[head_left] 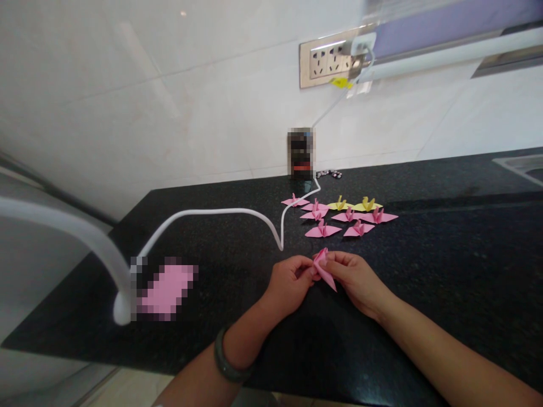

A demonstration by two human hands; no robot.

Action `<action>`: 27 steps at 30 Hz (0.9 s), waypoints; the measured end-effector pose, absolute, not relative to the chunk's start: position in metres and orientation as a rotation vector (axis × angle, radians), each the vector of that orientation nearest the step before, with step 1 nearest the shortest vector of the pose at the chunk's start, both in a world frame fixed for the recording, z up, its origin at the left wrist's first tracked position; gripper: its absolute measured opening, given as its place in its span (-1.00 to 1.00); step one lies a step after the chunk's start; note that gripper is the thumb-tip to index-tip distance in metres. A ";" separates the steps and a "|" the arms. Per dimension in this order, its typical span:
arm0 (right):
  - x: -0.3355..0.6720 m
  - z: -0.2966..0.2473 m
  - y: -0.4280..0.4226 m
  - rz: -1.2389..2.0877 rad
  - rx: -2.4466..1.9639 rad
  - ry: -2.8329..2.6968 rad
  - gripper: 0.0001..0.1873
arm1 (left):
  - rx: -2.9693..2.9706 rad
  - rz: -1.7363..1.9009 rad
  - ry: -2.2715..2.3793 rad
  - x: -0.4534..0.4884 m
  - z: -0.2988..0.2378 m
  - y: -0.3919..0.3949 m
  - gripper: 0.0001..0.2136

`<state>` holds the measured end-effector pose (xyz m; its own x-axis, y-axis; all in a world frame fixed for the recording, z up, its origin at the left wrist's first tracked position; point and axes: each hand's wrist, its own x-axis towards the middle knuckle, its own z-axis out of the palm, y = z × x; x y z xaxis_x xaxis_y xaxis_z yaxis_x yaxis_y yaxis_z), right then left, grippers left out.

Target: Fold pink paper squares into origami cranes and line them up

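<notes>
My left hand (289, 282) and my right hand (356, 278) meet over the black countertop (445, 254), both pinched on a folded piece of pink paper (324, 269). The paper is a narrow pointed shape held just above the counter. A dark bangle (228, 362) sits on my left wrist. Behind the hands lie several finished paper cranes (339, 217), most pink and two yellow (367, 204), spread flat on the counter.
A white cable (220, 213) runs across the counter from a blurred dark object (301, 152) by the wall toward a blurred pink patch (165, 289) at the left. A wall socket plate (328, 59) with a plug is above. A sink edge (520, 164) shows far right.
</notes>
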<state>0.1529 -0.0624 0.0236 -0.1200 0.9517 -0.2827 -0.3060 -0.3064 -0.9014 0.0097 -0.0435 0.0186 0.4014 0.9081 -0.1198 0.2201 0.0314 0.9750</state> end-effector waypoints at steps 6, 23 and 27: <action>0.155 0.020 -0.063 1.476 -1.246 -1.056 -0.75 | 1.337 0.762 1.043 0.011 0.019 -0.042 -0.88; 0.154 0.023 -0.064 1.019 -1.216 -1.320 -0.78 | 0.854 0.753 0.889 0.007 0.024 -0.035 -0.69; 0.156 0.020 -0.062 1.060 -1.268 -1.151 -0.78 | 0.773 0.808 0.897 0.008 0.025 -0.033 -0.71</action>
